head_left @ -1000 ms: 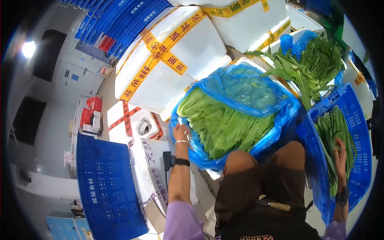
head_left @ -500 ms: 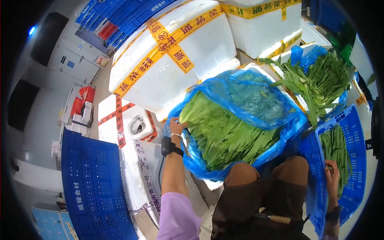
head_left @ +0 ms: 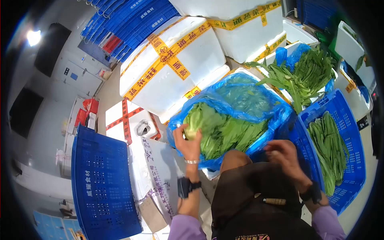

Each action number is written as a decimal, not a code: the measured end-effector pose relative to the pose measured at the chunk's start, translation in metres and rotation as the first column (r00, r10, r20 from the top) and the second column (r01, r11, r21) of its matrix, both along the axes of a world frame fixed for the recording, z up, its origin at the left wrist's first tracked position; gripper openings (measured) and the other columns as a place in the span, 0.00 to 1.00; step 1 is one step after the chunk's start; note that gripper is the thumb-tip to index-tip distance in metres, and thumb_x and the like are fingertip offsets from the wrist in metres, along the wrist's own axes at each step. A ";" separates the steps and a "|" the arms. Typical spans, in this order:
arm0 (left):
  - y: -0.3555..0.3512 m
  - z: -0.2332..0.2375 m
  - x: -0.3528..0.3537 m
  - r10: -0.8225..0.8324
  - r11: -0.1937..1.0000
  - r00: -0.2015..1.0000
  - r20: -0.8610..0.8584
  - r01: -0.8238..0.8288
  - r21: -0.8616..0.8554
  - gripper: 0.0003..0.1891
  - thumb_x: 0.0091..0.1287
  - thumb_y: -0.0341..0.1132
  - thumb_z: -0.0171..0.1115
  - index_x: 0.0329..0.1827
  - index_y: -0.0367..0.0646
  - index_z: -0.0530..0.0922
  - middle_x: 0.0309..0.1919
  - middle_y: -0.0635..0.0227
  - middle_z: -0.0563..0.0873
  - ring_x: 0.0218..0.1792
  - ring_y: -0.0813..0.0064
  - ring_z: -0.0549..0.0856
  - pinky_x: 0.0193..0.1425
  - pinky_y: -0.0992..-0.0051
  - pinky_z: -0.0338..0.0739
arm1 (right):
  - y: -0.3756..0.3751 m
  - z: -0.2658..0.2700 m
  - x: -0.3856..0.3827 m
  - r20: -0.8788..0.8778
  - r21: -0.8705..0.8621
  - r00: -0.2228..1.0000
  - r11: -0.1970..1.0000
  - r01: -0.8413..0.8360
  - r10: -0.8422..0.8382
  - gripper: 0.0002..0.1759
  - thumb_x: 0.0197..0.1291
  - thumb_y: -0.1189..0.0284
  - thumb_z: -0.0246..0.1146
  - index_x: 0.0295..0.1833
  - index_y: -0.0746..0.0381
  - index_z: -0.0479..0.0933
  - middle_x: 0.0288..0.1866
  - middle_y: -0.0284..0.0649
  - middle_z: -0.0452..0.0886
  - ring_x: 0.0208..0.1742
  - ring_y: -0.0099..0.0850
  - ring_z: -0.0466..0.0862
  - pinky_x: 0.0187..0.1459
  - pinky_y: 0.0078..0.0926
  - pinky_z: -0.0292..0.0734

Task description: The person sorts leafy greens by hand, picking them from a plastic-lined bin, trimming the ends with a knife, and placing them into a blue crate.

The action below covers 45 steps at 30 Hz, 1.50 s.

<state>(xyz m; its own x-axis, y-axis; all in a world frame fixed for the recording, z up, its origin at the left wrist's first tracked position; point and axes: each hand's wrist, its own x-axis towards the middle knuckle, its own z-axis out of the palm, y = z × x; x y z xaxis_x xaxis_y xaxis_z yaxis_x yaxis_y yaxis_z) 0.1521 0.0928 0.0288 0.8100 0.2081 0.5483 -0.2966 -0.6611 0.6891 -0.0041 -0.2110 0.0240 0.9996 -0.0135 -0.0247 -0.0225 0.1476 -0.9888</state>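
The left hand [head_left: 188,141] is curled around the pale stem ends of a bundle of green leafy vegetables [head_left: 220,130], gripping it at the near left corner of a crinkled blue plastic bag [head_left: 240,94] that is packed with these greens. The right hand [head_left: 282,154] hovers by the bag's right edge, fingers half bent and blurred; I cannot tell its grip. Just right stands a blue perforated plastic crate [head_left: 348,120].

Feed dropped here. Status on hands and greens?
Left hand gripping greens at bag edge. Right hand blurred beside blue crate, grip unclear. Bag drapes over far greens.
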 end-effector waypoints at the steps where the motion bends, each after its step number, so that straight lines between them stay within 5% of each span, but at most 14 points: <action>1: -0.012 0.017 -0.028 -0.015 0.984 0.995 0.101 -0.004 0.179 0.22 0.47 0.30 0.76 0.46 0.38 0.77 0.41 0.57 0.81 0.45 0.68 0.82 0.39 0.71 0.78 | 0.016 -0.012 0.008 -0.039 0.192 0.989 0.972 -0.135 0.145 0.24 0.69 0.71 0.59 0.69 0.61 0.66 0.56 0.41 0.79 0.55 0.26 0.80 0.52 0.25 0.78; 5: -0.065 0.038 -0.151 -0.309 0.905 0.934 0.180 0.230 0.357 0.23 0.46 0.32 0.75 0.49 0.47 0.82 0.52 0.59 0.79 0.49 0.61 0.81 0.48 0.63 0.75 | 0.061 -0.020 0.018 -0.152 0.873 0.864 0.475 -0.111 0.481 0.34 0.71 0.54 0.55 0.75 0.59 0.57 0.64 0.45 0.74 0.60 0.37 0.78 0.62 0.40 0.74; 7: -0.080 0.027 -0.190 -0.582 0.686 0.812 0.044 0.462 0.562 0.24 0.47 0.32 0.76 0.51 0.50 0.84 0.55 0.59 0.79 0.54 0.59 0.82 0.53 0.64 0.74 | 0.066 -0.029 0.014 -0.169 0.949 0.836 0.314 -0.004 0.523 0.33 0.71 0.57 0.57 0.75 0.60 0.57 0.65 0.45 0.73 0.61 0.38 0.78 0.63 0.41 0.75; 9: -0.087 0.026 -0.209 -0.739 0.550 0.669 -0.079 0.666 0.504 0.26 0.47 0.32 0.77 0.53 0.51 0.84 0.57 0.56 0.78 0.57 0.57 0.81 0.52 0.68 0.74 | 0.058 -0.042 -0.001 -0.181 0.915 0.840 0.401 -0.047 0.512 0.33 0.69 0.64 0.60 0.74 0.62 0.58 0.64 0.46 0.74 0.62 0.39 0.79 0.62 0.40 0.77; 12: -0.079 0.012 -0.220 -0.744 0.636 0.664 -0.074 0.738 0.228 0.22 0.49 0.31 0.74 0.50 0.43 0.83 0.57 0.54 0.78 0.58 0.53 0.80 0.57 0.66 0.73 | 0.034 -0.050 -0.017 -0.126 0.885 0.869 0.449 -0.119 0.478 0.38 0.58 0.73 0.66 0.73 0.65 0.58 0.64 0.48 0.75 0.61 0.38 0.80 0.62 0.39 0.78; 16: -0.068 -0.002 -0.209 -0.543 0.801 0.826 -0.151 0.455 -0.389 0.25 0.61 0.33 0.65 0.62 0.36 0.71 0.59 0.54 0.76 0.61 0.61 0.76 0.61 0.62 0.74 | 0.001 -0.044 -0.040 -0.105 0.830 0.902 0.537 -0.153 0.419 0.44 0.53 0.72 0.70 0.74 0.65 0.56 0.65 0.47 0.74 0.62 0.38 0.79 0.63 0.39 0.77; 20: -0.078 0.000 -0.184 -0.695 0.450 0.674 -0.251 0.135 -0.883 0.36 0.67 0.43 0.65 0.73 0.40 0.58 0.64 0.58 0.72 0.65 0.63 0.72 0.65 0.59 0.71 | -0.014 -0.041 -0.053 -0.056 0.791 0.919 0.579 -0.197 0.390 0.48 0.51 0.71 0.72 0.75 0.65 0.54 0.68 0.46 0.70 0.67 0.35 0.73 0.68 0.37 0.69; 25: -0.089 -0.020 -0.161 -0.793 0.296 0.593 -0.138 0.177 -0.939 0.43 0.65 0.44 0.68 0.78 0.46 0.51 0.67 0.61 0.67 0.67 0.64 0.69 0.66 0.62 0.70 | -0.019 -0.029 -0.069 0.063 0.105 0.927 0.922 -0.374 0.369 0.56 0.50 0.66 0.75 0.78 0.66 0.48 0.73 0.43 0.62 0.75 0.32 0.59 0.74 0.34 0.53; 33: -0.101 -0.022 -0.165 -0.839 0.182 0.540 -0.068 0.160 -0.970 0.40 0.62 0.41 0.72 0.73 0.41 0.58 0.64 0.65 0.72 0.66 0.67 0.70 0.69 0.65 0.66 | -0.010 -0.013 -0.080 0.109 -0.294 0.920 0.896 -0.332 0.377 0.61 0.47 0.65 0.76 0.78 0.66 0.43 0.77 0.50 0.54 0.78 0.41 0.55 0.75 0.37 0.51; 36: -0.097 -0.028 -0.168 -0.823 0.296 0.541 -0.175 0.145 -0.944 0.40 0.63 0.45 0.71 0.72 0.41 0.60 0.65 0.64 0.72 0.66 0.66 0.72 0.69 0.64 0.68 | 0.000 0.008 -0.080 0.005 -0.313 0.958 0.910 -0.271 0.287 0.60 0.47 0.66 0.75 0.78 0.66 0.44 0.77 0.52 0.54 0.78 0.44 0.56 0.75 0.38 0.54; 38: -0.096 -0.034 -0.166 -0.782 0.315 0.572 -0.246 0.023 -0.949 0.34 0.62 0.26 0.64 0.72 0.40 0.59 0.62 0.63 0.73 0.64 0.66 0.72 0.68 0.65 0.69 | 0.008 -0.005 -0.076 0.069 -0.286 0.967 0.933 -0.217 0.246 0.57 0.49 0.67 0.74 0.78 0.65 0.45 0.77 0.52 0.55 0.78 0.44 0.57 0.74 0.38 0.55; 41: -0.111 -0.010 -0.165 -0.782 0.371 0.574 -0.243 0.115 -0.922 0.38 0.61 0.23 0.60 0.75 0.41 0.55 0.68 0.60 0.68 0.67 0.62 0.69 0.72 0.63 0.64 | -0.012 0.007 -0.078 0.128 -0.221 0.972 0.961 -0.166 0.197 0.51 0.54 0.71 0.70 0.78 0.65 0.47 0.75 0.50 0.59 0.76 0.38 0.60 0.73 0.35 0.58; 43: -0.134 0.025 -0.161 -0.843 0.235 0.535 -0.060 0.265 -0.935 0.44 0.61 0.27 0.62 0.79 0.47 0.47 0.70 0.61 0.65 0.69 0.59 0.67 0.73 0.58 0.62 | -0.036 -0.006 -0.078 0.203 0.173 0.974 0.976 -0.134 0.098 0.51 0.54 0.71 0.72 0.77 0.66 0.48 0.72 0.46 0.63 0.73 0.30 0.61 0.72 0.32 0.57; 45: -0.144 0.029 -0.156 -0.902 0.153 0.432 0.015 0.352 -0.923 0.41 0.67 0.38 0.61 0.80 0.55 0.48 0.72 0.55 0.64 0.70 0.55 0.66 0.71 0.55 0.63 | -0.085 0.012 -0.090 0.179 -0.002 0.982 0.998 0.056 -0.055 0.49 0.55 0.71 0.72 0.76 0.69 0.52 0.70 0.43 0.65 0.70 0.27 0.62 0.71 0.28 0.57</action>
<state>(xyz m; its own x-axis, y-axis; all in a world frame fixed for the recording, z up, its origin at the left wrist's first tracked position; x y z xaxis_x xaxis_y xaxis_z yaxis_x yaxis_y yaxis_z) -0.0038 -0.0514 0.0580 0.8785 -0.4767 0.0309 0.2107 0.4449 0.8704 -0.0944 -0.2962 0.0360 0.9856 -0.0685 0.1543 0.1625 0.1366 -0.9772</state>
